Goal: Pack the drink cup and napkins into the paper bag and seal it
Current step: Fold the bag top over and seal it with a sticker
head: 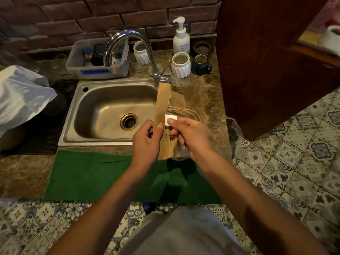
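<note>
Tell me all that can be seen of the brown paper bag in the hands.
The paper bag is plain brown paper, its top folded over into a long flat strip seen nearly edge-on. Thin paper-cord handles loop out to its right. It is held above the counter beside the sink. The left hand grips its near end; the right hand pinches a small white sticker at the fold. Its contents are hidden.

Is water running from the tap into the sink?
No, the faucet shows no stream, and the sink basin beneath it looks dry around the drain.
</note>
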Tool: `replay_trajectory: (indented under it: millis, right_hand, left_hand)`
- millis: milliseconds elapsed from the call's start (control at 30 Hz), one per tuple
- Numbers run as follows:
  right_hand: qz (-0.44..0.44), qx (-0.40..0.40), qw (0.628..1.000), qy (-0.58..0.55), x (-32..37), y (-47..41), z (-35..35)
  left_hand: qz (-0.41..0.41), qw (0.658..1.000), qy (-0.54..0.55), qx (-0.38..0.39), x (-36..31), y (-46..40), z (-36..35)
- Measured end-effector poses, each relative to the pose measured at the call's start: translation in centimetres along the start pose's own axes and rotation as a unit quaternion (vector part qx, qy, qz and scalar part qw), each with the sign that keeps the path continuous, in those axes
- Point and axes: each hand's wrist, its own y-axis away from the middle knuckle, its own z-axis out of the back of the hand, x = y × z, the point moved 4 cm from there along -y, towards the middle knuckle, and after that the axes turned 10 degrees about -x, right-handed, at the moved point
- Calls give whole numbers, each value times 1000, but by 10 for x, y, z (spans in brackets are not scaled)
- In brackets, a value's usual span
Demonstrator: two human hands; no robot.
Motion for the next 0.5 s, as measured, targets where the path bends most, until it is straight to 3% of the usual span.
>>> replay_trajectory:
  millis: [500]
  right_hand:
    - [2,-24,1000,15,-1,4,-5]
  left_hand:
    - [-21,1000,-11,-2,-11,7,-6]
